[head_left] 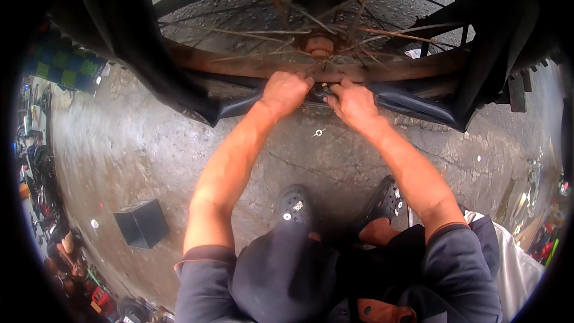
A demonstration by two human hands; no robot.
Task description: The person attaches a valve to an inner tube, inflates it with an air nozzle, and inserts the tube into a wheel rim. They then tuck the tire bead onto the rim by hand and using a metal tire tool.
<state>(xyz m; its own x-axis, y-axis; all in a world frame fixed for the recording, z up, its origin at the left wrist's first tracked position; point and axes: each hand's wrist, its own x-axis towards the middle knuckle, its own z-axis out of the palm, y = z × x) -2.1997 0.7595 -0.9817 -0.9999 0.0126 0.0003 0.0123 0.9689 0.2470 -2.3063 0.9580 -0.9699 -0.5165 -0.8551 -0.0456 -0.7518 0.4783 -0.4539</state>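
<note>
A motorcycle-type wheel with a rusty rim (pixel 394 73) stands in front of me, its tyre (pixel 116 36) off the rim at the near side. A black inner tube (pixel 412 104) lies along the gap below the rim. My left hand (pixel 287 91) is closed around the tube just under the rim, its fingertips partly hidden. Beside it, my right hand (pixel 357 104) pinches the tube next to the brass-tipped valve stem (pixel 325 86). The valve sits between both hands, close to the rim's lower edge.
Rusty spokes (pixel 281 12) and a hub nut (pixel 320 46) are just above my hands. On the concrete floor lie a small metal washer-like piece (pixel 318 133) and a dark open box (pixel 142 224). Assorted clutter (pixel 39 149) lines the left side. A person (pixel 64 251) is at lower left.
</note>
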